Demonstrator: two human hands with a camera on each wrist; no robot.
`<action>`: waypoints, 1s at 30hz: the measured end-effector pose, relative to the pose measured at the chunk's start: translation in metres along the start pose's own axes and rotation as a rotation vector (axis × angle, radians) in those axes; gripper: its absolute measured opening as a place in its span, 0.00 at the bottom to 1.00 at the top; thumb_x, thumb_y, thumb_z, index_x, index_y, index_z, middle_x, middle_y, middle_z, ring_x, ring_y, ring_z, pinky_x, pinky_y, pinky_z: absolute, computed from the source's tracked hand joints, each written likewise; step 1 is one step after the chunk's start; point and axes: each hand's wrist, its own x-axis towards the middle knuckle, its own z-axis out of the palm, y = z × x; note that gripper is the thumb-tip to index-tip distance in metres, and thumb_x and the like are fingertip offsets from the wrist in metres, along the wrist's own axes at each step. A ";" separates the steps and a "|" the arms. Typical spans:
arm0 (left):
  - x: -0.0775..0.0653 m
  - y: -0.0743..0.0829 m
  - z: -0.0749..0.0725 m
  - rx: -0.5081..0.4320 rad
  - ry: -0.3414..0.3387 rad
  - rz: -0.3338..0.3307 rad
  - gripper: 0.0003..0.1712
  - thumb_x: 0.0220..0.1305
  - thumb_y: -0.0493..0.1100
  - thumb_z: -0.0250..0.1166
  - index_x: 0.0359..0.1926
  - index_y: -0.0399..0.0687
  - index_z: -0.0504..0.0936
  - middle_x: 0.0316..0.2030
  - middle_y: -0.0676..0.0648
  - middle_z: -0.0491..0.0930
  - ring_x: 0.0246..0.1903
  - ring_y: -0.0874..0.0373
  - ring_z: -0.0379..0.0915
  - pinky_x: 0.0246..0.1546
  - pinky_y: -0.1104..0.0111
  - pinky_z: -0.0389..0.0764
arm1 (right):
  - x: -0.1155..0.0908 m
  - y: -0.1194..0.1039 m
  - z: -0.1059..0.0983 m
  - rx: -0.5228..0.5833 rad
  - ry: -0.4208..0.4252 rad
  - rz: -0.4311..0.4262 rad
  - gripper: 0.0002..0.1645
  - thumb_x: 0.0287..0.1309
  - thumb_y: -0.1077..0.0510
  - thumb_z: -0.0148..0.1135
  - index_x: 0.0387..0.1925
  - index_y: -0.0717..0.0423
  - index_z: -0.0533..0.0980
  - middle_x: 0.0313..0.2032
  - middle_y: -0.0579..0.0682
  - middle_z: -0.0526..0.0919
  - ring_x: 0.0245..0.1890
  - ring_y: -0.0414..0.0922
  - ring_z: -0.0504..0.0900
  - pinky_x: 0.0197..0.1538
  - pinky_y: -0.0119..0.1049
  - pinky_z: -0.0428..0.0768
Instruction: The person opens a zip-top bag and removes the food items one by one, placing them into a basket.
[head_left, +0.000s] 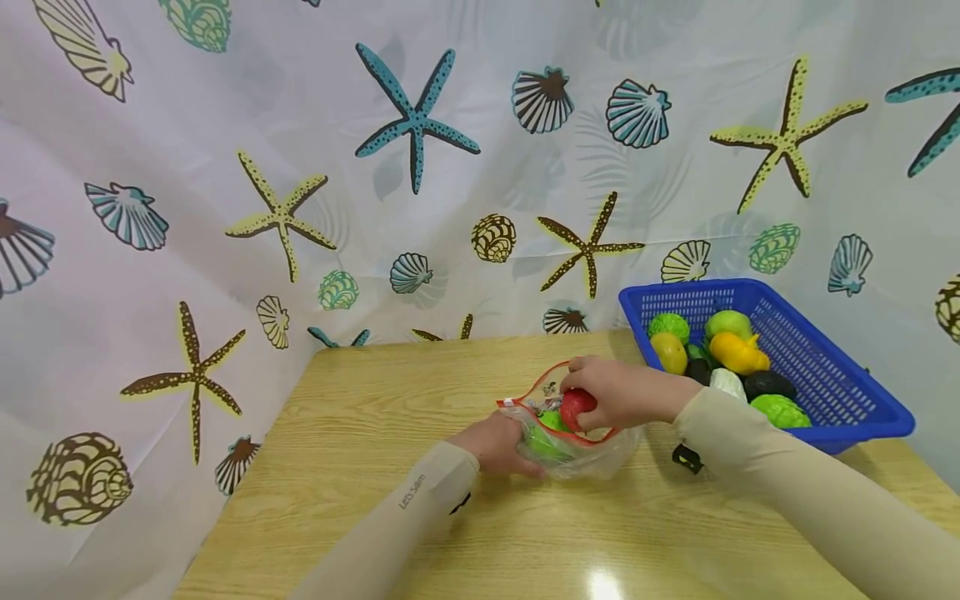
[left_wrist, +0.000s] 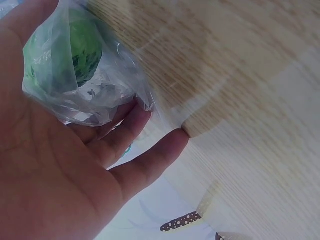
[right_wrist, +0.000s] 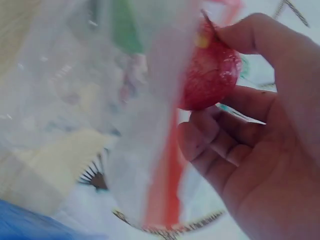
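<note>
A clear zip bag [head_left: 596, 462] with a red-edged mouth sits on the wooden table, its top open. Inside is a green round fruit or vegetable [head_left: 546, 443], blurred by the plastic; the left wrist view shows dark patches on this green piece [left_wrist: 86, 47]. My left hand [head_left: 497, 446] holds the bag's left side between thumb and fingers, with the outer fingers spread. At the mouth of the bag, my right hand [head_left: 628, 392] pinches a red apple [right_wrist: 212, 75] with a short stem. In the right wrist view, the plastic partly covers the apple.
A blue plastic basket [head_left: 813, 346] stands at the table's right, holding several fruits and vegetables, among them a yellow squash [head_left: 738, 353] and a dark avocado [head_left: 770, 384]. Behind the wooden table [head_left: 360, 433] hangs a white curtain [head_left: 480, 108] printed with starfish and shells.
</note>
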 end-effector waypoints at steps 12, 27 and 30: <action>-0.003 0.003 -0.002 -0.002 0.006 0.008 0.43 0.44 0.75 0.65 0.54 0.52 0.77 0.50 0.52 0.73 0.46 0.61 0.64 0.50 0.65 0.72 | -0.073 0.047 -0.071 -0.024 0.298 0.185 0.25 0.53 0.48 0.69 0.50 0.56 0.78 0.40 0.51 0.77 0.35 0.46 0.74 0.34 0.43 0.81; -0.002 0.002 0.000 -0.031 -0.023 -0.015 0.42 0.43 0.75 0.66 0.54 0.54 0.78 0.50 0.52 0.75 0.45 0.61 0.65 0.51 0.64 0.73 | -0.167 0.143 -0.038 -0.056 0.048 0.431 0.29 0.49 0.54 0.70 0.50 0.68 0.76 0.36 0.59 0.81 0.30 0.50 0.74 0.28 0.45 0.79; -0.001 0.002 0.000 -0.020 -0.020 -0.004 0.43 0.43 0.76 0.65 0.54 0.55 0.77 0.52 0.52 0.74 0.47 0.60 0.65 0.53 0.63 0.72 | -0.176 0.148 -0.033 -0.062 0.001 0.475 0.26 0.50 0.55 0.68 0.50 0.64 0.78 0.28 0.50 0.80 0.25 0.46 0.71 0.23 0.40 0.73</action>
